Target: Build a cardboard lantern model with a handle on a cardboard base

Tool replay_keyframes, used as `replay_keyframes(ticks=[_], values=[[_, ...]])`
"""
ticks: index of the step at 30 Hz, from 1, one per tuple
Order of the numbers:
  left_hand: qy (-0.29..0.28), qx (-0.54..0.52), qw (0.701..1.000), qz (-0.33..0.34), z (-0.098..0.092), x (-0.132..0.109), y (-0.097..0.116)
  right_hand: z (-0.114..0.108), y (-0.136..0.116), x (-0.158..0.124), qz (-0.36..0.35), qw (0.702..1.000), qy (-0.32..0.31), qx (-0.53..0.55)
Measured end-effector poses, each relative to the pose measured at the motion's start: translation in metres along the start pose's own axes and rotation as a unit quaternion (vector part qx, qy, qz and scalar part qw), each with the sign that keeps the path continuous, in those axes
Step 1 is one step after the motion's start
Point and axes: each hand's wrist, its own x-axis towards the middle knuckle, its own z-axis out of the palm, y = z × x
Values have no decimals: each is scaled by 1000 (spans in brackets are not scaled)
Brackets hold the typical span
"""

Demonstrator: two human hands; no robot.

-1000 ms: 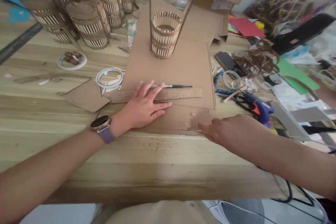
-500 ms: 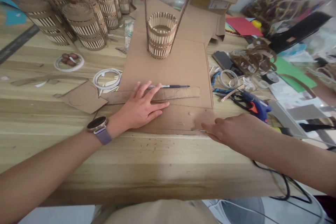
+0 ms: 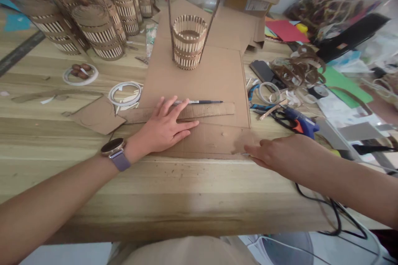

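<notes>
My left hand (image 3: 168,126) lies spread and flat on the sheet of cardboard (image 3: 214,138) at the table's front. Its fingertips reach over a cardboard strip (image 3: 211,110) and a black-and-white pen (image 3: 205,102). At the sheet's right end, my right hand (image 3: 270,153) is closed around a thin tool with a pale, blade-like tip (image 3: 245,154). The rest of that tool is hidden in the hand. The tip touches the cardboard close to a dark line along its front edge.
A small stick basket (image 3: 189,45) with a tall handle stands on a larger cardboard sheet (image 3: 202,83). Several similar lanterns (image 3: 101,33) crowd the back left. Right of the sheets lie tape (image 3: 269,92), a blue glue gun (image 3: 301,122) and a black cable (image 3: 331,203).
My right hand has slid slightly to the right along the front edge of the cardboard. My left hand stays flat in place. The whole view has shifted a little.
</notes>
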Motion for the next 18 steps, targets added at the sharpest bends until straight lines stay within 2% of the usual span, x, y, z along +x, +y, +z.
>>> replay_keyframes(ticks=[3, 7, 14, 18], values=[[-5, 0, 1000, 2, -1, 0, 0, 0, 2, -1, -9, 999, -35, -15], [-5, 0, 1000, 3, 0, -1, -1, -1, 3, -2, -4, 999, -31, -6], [-9, 1, 1000, 0, 0, 0, -1, -5, 5, 0, 16, 996, -86, -4], [-9, -3, 1000, 1, 0, 0, -1, -5, 7, -3, 27, 995, -94, 1]])
